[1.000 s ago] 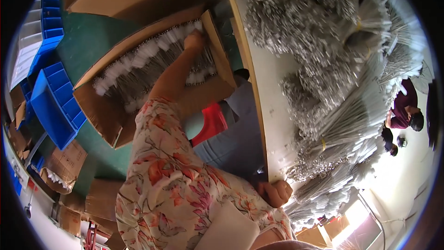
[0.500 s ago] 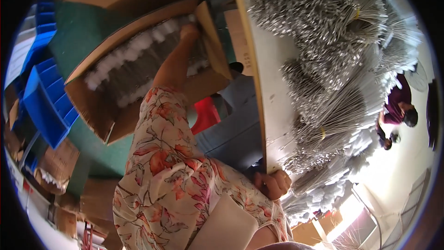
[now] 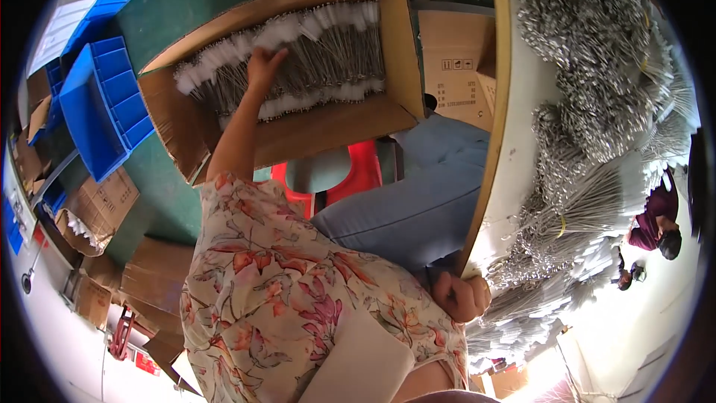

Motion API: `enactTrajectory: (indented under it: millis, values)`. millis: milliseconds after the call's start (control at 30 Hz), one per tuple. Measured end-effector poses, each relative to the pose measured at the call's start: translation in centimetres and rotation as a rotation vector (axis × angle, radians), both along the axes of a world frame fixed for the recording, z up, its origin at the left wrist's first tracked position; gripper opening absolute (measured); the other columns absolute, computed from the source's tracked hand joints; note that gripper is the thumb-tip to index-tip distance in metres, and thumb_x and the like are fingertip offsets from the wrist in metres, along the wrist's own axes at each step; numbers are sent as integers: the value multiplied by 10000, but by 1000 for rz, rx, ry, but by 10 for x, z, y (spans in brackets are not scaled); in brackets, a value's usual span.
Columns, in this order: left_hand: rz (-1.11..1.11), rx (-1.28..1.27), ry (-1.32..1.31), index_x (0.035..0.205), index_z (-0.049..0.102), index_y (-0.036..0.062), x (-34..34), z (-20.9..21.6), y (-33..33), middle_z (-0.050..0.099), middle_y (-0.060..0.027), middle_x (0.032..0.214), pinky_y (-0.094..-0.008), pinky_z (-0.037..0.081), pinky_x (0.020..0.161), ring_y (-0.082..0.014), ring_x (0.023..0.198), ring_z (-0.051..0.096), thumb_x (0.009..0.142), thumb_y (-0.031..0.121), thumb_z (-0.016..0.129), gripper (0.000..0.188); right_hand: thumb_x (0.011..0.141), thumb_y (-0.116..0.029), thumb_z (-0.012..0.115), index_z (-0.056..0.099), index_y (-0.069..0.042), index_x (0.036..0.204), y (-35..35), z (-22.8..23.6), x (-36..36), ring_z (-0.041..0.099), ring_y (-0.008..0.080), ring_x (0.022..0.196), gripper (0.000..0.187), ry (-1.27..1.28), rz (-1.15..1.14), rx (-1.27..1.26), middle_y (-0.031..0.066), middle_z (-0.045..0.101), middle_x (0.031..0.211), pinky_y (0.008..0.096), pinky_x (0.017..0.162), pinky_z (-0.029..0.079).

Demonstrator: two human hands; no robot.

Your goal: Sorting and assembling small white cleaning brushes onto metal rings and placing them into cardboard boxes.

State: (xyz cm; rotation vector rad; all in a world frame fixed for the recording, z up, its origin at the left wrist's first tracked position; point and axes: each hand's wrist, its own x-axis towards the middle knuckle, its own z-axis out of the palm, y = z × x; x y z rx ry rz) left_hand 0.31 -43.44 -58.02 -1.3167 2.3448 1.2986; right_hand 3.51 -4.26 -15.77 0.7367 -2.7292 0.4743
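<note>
A cardboard box (image 3: pixel 328 123) at the upper middle holds rows of thin wire-stemmed brushes (image 3: pixel 335 52) with white bristle heads. My left hand (image 3: pixel 266 65) is over these brushes, thumb and fingers apart, with nothing visible between them. Close to my body, my right hand (image 3: pixel 462 297) is curled at the near edge of the white table (image 3: pixel 503 186), fingers closed on that edge. Beside it on the table, many more wire brushes (image 3: pixel 585 67) lie in a thick heap, their looped wire ends toward me. A yellow band ties one bundle.
Blue bins (image 3: pixel 97 116) stand at the left on the green floor, near a smaller carton (image 3: pixel 97 209). A red stool (image 3: pixel 358 172) is below the box, by my blue-trousered leg. Another carton (image 3: pixel 455 52) sits between box and table. A person in dark red (image 3: pixel 656 216) is at the far right.
My view has shifted, so the box and table appear farther right. My left hand has moved from the box's right end to the left-middle of the brushes. The right hand stays at the table edge.
</note>
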Motion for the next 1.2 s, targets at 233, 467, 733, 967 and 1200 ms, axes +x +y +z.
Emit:
enactTrajectory:
  millis: [233,467,733,967,1200]
  values:
    - [-300,-168,-102,1041,500,-18,-62,-74,-25,592,-226,1000,-450,439,832,-373,946,570,746,339,651,487,680,-115,678,542,-95,562,4,6,3,413,195,373,181,-78,42,58,40,419,460,280,355,297]
    - [-545,-237,-231,1071,543,-21,-50,-68,-40,608,-224,989,-428,453,816,-353,919,591,731,389,636,541,685,-117,675,538,-99,576,5,9,1,437,208,401,177,-154,55,44,52,449,497,288,379,320]
    - [-30,-167,134,839,568,16,-24,23,62,634,-150,766,-418,475,730,-342,779,611,736,373,678,388,676,-131,680,553,-100,572,4,6,-7,396,151,374,166,-113,69,17,5,399,470,252,350,283]
    - [-479,-132,205,962,532,17,-131,-21,91,631,-131,861,-352,482,697,-270,758,621,825,333,567,347,650,-92,691,536,-109,572,0,12,2,429,204,396,174,-156,17,69,44,423,488,291,376,313]
    - [-402,-73,284,818,573,36,-198,-3,113,628,-143,741,-375,490,590,-271,651,610,734,268,639,256,621,-81,697,523,-111,550,-1,23,-5,399,182,386,190,-183,40,34,25,411,492,285,366,295]
